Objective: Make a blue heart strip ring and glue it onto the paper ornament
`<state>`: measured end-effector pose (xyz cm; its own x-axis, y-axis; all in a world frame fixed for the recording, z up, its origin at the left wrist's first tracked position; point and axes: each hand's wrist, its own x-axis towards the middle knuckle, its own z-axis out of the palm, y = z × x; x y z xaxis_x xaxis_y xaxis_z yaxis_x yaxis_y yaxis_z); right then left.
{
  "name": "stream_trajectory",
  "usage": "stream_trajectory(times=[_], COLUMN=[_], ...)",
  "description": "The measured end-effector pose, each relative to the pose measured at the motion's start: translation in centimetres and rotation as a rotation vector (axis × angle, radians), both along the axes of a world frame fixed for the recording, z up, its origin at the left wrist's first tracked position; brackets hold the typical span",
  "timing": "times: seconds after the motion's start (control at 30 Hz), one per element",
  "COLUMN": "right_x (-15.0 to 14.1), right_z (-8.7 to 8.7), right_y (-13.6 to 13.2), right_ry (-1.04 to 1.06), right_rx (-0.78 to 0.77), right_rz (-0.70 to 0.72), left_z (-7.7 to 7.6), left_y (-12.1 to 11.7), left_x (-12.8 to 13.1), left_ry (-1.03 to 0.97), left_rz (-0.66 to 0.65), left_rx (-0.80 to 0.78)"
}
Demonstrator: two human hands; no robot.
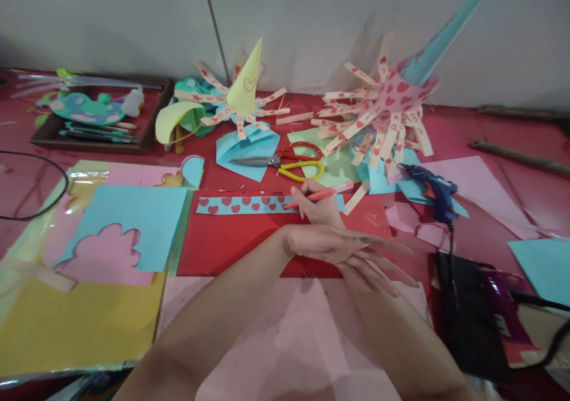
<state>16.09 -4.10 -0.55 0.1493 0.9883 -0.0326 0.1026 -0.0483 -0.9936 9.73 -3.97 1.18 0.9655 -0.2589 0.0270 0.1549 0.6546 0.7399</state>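
Note:
My right hand [319, 208] is closed around a red marker pen [330, 191], its tip touching a narrow light-blue paper strip [243, 205]. Two rows of red hearts mark that strip, which lies flat on a red sheet [231, 243]; its part under my hand is hidden. My left hand [347, 251] crosses over my right wrist with its fingers stretched out, holding nothing. Just above the strip, scissors [271, 161] with one red and one yellow handle lie partly over a folded blue paper [249, 145].
Behind stand a yellow paper cone [246, 89] and a heart-patterned pink piece with a blue cone [396, 95], both fringed with strips. At right lie a glue gun [434, 190] and a black case [467, 312]. Coloured sheets [133, 211] and a brown tray [102, 145] are at left.

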Motion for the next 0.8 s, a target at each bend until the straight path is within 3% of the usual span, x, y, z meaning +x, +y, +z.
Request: stream_trajectory(times=[0.8], right_x=[-0.05], right_z=[0.19], right_y=[-0.01], right_ry=[0.008], right_rx=[0.007], right_rz=[-0.002], left_z=[0.23], left_y=[0.17], left_x=[0.02], left_ry=[-0.016], left_rz=[-0.050], left_rx=[-0.022])
